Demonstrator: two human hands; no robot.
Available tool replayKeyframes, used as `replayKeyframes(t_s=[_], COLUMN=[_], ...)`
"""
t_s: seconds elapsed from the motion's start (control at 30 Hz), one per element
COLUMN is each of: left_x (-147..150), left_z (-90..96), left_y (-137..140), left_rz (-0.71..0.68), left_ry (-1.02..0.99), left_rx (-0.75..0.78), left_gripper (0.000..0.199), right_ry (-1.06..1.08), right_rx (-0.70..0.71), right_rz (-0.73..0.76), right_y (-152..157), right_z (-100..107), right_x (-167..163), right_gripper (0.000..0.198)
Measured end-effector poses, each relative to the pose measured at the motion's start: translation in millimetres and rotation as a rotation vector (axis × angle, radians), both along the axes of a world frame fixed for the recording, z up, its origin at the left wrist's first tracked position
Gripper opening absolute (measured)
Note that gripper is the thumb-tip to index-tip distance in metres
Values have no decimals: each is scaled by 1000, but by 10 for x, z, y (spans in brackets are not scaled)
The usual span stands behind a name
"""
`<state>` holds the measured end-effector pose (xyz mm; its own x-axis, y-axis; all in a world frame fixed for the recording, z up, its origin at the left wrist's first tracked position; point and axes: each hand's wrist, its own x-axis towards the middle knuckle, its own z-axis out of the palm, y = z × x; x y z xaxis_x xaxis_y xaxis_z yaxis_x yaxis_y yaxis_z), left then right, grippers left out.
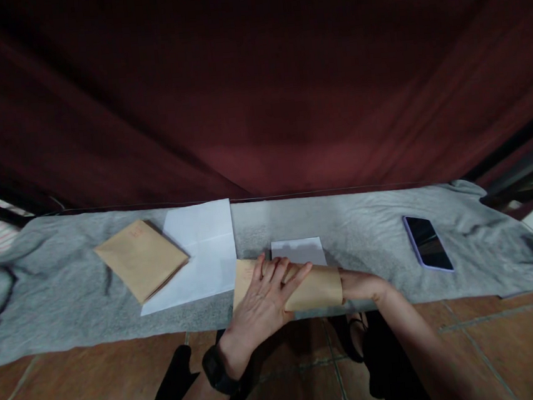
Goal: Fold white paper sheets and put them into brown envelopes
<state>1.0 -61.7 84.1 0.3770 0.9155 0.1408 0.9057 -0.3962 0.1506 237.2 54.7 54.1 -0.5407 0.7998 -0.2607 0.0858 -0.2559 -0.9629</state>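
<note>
One brown envelope (pixel 322 286) lies on the near side of the small white paper (pixel 298 252), partly hiding it. The left hand (pixel 264 294) rests palm-down on the envelope, fingers loosely spread; the right hand (pixel 354 284) is inside, its opening and grasp impossible to tell. Well right of that paper lies a phone (pixel 428 245).

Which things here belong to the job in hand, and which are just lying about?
In the job:
brown envelope, left hand flat on it, right hand inside its open end
likely also: other brown envelope or stack, large white sheet, smaller white paper

Apparently lying about:
phone, apart on the grey cloth
</note>
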Motion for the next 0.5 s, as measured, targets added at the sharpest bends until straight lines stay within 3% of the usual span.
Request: replayKeyframes(t_s=[0.13,0.2,0.3,0.43,0.5], left_x=[-169,-341,-583,-741,-781], left_z=[94,74,-7,-105,-130], left_y=[8,28,52,58,57], left_rz=[102,203,302,343,360], left_ry=[27,25,34,38,37], left_rx=[86,124,123,39,0], left_gripper=[98,98,99,103,104], right_ry=[-56,-106,-317,-803,-994], right_rx=[-105,-62,140,438,524], right_rz=[278,156,-139,-54,-37], right_y=[186,270,320,193,91], right_z=[94,80,-37,-165,-155], right_x=[155,176,91,-177,-322], right_gripper=[36,38,41,34,44])
